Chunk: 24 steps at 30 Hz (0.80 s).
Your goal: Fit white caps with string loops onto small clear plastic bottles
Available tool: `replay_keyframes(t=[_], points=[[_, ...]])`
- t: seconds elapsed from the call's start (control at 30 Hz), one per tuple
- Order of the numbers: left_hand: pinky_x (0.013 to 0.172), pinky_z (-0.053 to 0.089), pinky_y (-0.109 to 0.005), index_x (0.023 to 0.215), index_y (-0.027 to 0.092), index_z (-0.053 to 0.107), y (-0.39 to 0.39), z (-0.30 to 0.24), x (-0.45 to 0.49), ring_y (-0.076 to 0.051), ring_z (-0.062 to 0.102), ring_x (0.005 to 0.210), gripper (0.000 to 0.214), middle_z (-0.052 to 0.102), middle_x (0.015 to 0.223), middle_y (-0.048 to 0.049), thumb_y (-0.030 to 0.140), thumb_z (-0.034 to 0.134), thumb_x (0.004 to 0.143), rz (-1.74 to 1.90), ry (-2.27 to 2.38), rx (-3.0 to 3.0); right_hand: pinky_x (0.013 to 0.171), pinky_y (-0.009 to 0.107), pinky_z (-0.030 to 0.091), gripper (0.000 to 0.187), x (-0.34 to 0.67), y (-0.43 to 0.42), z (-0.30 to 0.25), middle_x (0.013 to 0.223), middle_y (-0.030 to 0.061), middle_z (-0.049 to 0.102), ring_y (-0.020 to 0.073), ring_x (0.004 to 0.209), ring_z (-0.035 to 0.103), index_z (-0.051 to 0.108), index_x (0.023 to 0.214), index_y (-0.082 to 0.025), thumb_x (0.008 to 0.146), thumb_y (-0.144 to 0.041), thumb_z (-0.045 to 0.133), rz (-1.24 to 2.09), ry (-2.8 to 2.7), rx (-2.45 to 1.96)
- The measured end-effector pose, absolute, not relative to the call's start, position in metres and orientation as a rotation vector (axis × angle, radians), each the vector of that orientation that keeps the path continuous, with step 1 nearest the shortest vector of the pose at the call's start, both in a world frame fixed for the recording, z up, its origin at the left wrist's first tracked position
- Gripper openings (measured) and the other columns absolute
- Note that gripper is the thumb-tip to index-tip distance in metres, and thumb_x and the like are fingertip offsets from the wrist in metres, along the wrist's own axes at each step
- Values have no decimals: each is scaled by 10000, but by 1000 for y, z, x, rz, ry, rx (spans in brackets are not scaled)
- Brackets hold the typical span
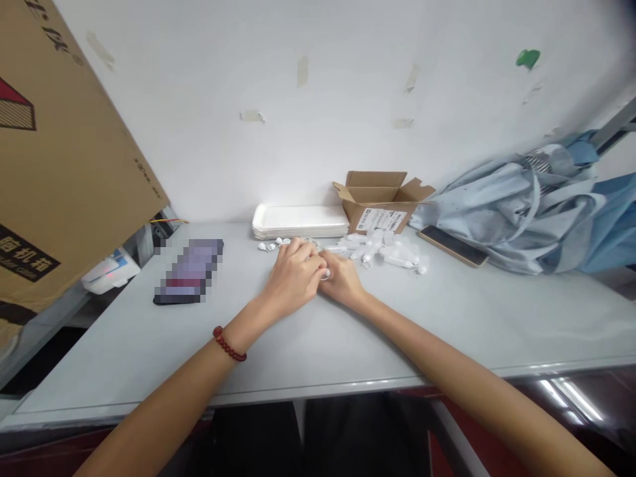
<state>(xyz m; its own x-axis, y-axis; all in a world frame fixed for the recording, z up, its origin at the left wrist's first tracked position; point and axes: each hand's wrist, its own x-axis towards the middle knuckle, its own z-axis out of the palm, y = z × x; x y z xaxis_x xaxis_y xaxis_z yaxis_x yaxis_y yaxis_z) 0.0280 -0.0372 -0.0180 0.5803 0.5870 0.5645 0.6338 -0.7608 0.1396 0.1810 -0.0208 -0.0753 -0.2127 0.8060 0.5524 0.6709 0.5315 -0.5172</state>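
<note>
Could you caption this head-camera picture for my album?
Left hand and right hand meet at a small white piece, an open cardboard box behind clear plastic pieces.

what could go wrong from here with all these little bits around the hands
The white item at the fingers, mostly hidden, might slip as the left hand and right hand work close together. The loose white pieces beyond the left hand could scatter if bumped. The clear plastic pieces, heaped loosely beside the right hand, could be knocked apart.
</note>
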Motion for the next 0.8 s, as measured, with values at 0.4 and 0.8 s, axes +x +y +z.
replay_keyframes(t=[0.4, 0.8], points=[[769, 405, -367, 737, 187, 595, -34, -14, 23, -213, 477, 855, 124, 577, 793, -52, 204, 521, 834, -1227, -1198, -2725, 538, 232, 338, 254, 182, -21, -67, 646, -35, 544, 159, 578, 497, 495, 812, -202, 622, -301, 632, 479, -1868, -1232], [767, 457, -326, 858, 195, 628, -9, -15, 2, -192, 582, 852, 158, 677, 911, -52, 270, 493, 823, -1326, -1638, -2802, 579, 243, 357, 288, 191, -22, -59, 664, -47, 522, 153, 610, 476, 517, 817, -194, 583, -313, 636, 624, -1819, -1264]])
